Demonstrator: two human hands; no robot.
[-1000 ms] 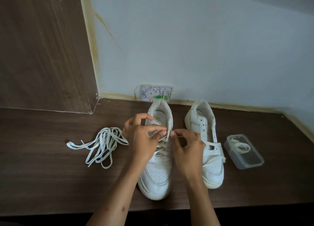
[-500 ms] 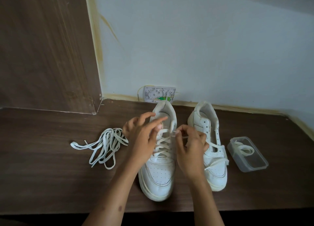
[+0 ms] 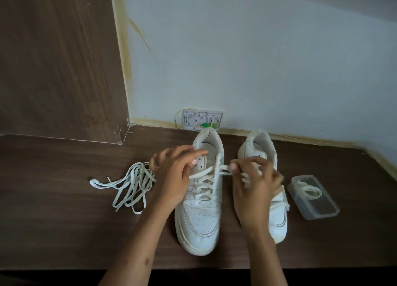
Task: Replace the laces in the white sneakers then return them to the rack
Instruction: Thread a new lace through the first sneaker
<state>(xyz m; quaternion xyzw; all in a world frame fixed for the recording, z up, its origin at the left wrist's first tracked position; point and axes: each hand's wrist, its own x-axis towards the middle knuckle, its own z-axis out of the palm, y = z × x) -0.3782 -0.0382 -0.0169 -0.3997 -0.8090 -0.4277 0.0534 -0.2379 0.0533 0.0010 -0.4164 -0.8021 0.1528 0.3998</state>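
Your right hand pinches the lace end, pointing toward nine o'clock at the left sneaker's eyelets, which your left hand steadies.

— where are the hands?
— both over the left sneaker: right hand pinches its lace, left hand holds the other end.
— and the counter's right edge?
— a clear tub beside the right sneaker.

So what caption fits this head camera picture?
Two hands thread a lace through the left white sneaker.
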